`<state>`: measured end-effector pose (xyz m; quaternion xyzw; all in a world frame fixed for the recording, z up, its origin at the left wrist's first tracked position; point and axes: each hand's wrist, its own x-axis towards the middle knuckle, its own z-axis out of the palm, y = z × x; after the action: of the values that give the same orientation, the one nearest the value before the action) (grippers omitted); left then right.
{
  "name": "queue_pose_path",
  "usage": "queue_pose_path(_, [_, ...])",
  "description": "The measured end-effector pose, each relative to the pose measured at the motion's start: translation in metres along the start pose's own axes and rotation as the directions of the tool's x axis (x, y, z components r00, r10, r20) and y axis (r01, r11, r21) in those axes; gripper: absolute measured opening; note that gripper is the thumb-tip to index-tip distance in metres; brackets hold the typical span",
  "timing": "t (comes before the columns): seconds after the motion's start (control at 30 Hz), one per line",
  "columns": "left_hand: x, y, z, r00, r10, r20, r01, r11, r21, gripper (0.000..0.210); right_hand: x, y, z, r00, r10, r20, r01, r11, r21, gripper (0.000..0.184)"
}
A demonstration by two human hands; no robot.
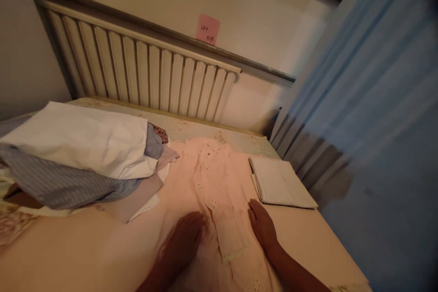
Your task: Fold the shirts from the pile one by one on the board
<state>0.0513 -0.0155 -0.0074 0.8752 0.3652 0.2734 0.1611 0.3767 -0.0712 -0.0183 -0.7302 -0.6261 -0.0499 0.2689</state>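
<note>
1. The pale pink garment [219, 169] lay spread out lengthwise, front up, under and between the fingers of both hands, its neckline well beyond the fingertips.
2. The left hand [186, 232] rested palm down on the garment's left side, fingers loosely together and apparently grasping nothing.
3. The right hand [263, 226] lay along the garment's right edge, fingers straight and side by side, pinching no cloth that showed.
4. What seemed done: the body was mostly smooth, and one sleeve [232, 232] appeared turned in over the front, its cuff between the hands, nearer the wearer than the fingertips.
5. What seemed left: the garment was at full length, not yet a compact bundle; whether the other sleeve was tucked in could not be told.
6. Just beyond the right fingers and to their right, a striped cloth [284, 182] lay neatly folded.
7. Beyond the left fingers and to their left, a heap of clothes [85, 141] sat loosely layered and looked unsorted.
</note>
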Motion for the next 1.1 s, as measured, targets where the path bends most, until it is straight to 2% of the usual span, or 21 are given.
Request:
queue_pose_path(0.27, [-0.002,0.003,0.007,0.999,0.043,-0.034,-0.039,0.995,0.093,0.031,-0.001,0.006,0.002,0.998,-0.061,-0.025,0.061,0.998,0.000,0.041])
queue_pose_path(0.47, [-0.015,-0.004,0.009,0.998,0.066,-0.006,-0.063,0.971,0.231,0.036,-0.002,0.013,0.008,0.995,-0.090,-0.052,0.090,0.996,0.007,0.041])
queue_pose_path(0.7, [-0.042,0.000,-0.003,0.999,-0.050,-0.012,0.050,0.918,0.394,0.047,-0.005,0.016,0.010,0.996,-0.080,-0.045,0.084,0.993,0.078,0.042])
queue_pose_path(0.8, [-0.044,0.006,-0.006,0.998,-0.050,-0.025,0.055,0.911,0.409,0.047,-0.003,0.014,0.001,1.000,0.003,-0.017,0.000,0.986,0.165,0.042])
queue_pose_path(0.9, [-0.043,0.009,-0.007,0.999,-0.040,-0.036,0.051,0.913,0.405,0.046,-0.002,0.006,-0.010,0.992,0.122,0.009,-0.121,0.962,0.245,0.042])
queue_pose_path(0.97, [-0.043,0.009,-0.007,0.998,-0.039,-0.040,0.052,0.913,0.404,0.046,-0.006,-0.006,-0.015,0.987,0.158,0.012,-0.156,0.953,0.259,0.042])
queue_pose_path(1.03, [-0.043,0.009,-0.008,0.998,-0.045,-0.040,0.058,0.913,0.405,0.045,-0.017,-0.024,-0.018,0.994,0.106,0.007,-0.104,0.959,0.264,0.041])
queue_pose_path(1.1, [-0.043,0.009,-0.008,0.998,-0.053,-0.033,0.062,0.916,0.397,0.045,-0.035,-0.047,-0.018,0.999,-0.048,0.001,0.046,0.962,0.271,0.041])
